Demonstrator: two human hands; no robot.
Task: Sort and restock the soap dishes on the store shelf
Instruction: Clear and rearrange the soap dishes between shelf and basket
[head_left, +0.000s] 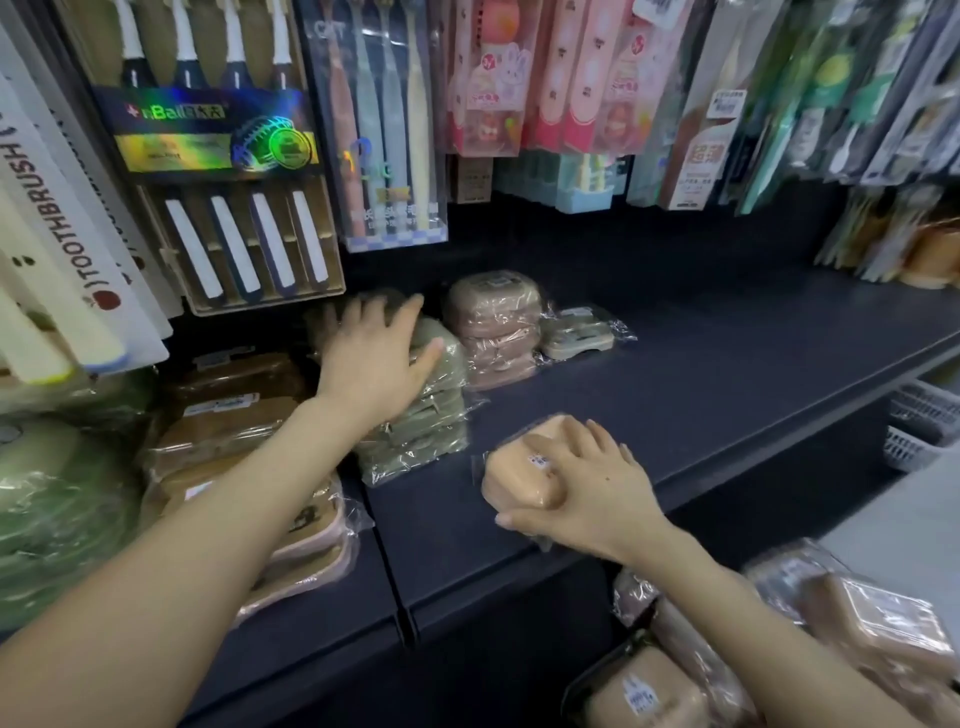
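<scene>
A soap dish (524, 467) is gripped under the right hand (597, 493) at the shelf's (727, 364) front edge; the spread left hand (374, 353) is laid on green dishes (426, 431).

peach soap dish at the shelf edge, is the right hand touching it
Touching. Head view shows the right hand gripping the peach soap dish, fingers curled over its top.

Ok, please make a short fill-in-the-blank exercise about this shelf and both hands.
1. The right hand grips the peach soap dish near the shelf's ___ edge.
2. The left hand rests on the ___ stack of soap dishes.
3. Packs of ___ hang above the shelf.
Missing words: front; green; toothbrushes.
</scene>
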